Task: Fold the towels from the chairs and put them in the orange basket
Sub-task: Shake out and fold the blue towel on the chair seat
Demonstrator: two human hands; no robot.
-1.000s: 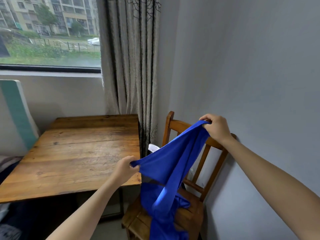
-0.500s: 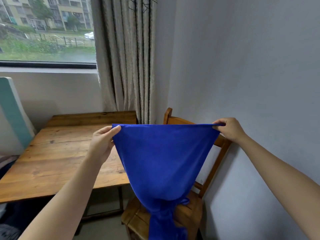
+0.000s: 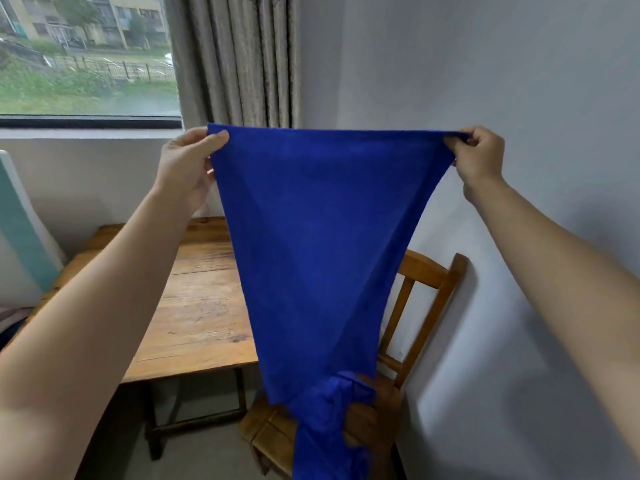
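A blue towel [image 3: 322,244] hangs stretched in the air between my hands, its top edge taut and level. My left hand [image 3: 188,164] pinches the top left corner between thumb and fingers. My right hand [image 3: 479,157] grips the top right corner with curled fingers. The towel narrows downward, and its bunched lower end lies on the seat of a wooden chair [image 3: 426,299] standing against the wall. No orange basket is in view.
A wooden table [image 3: 194,306] stands to the left of the chair, below a window [image 3: 86,57] with a grey curtain [image 3: 242,60]. A white and teal board [image 3: 20,230] leans at the far left. The grey wall [image 3: 519,81] is close on the right.
Both hands have risen with the towel, from chair-back height to window-sill height. The towel went from bunched to spread flat between them. Its lower end still trails on the chair seat.
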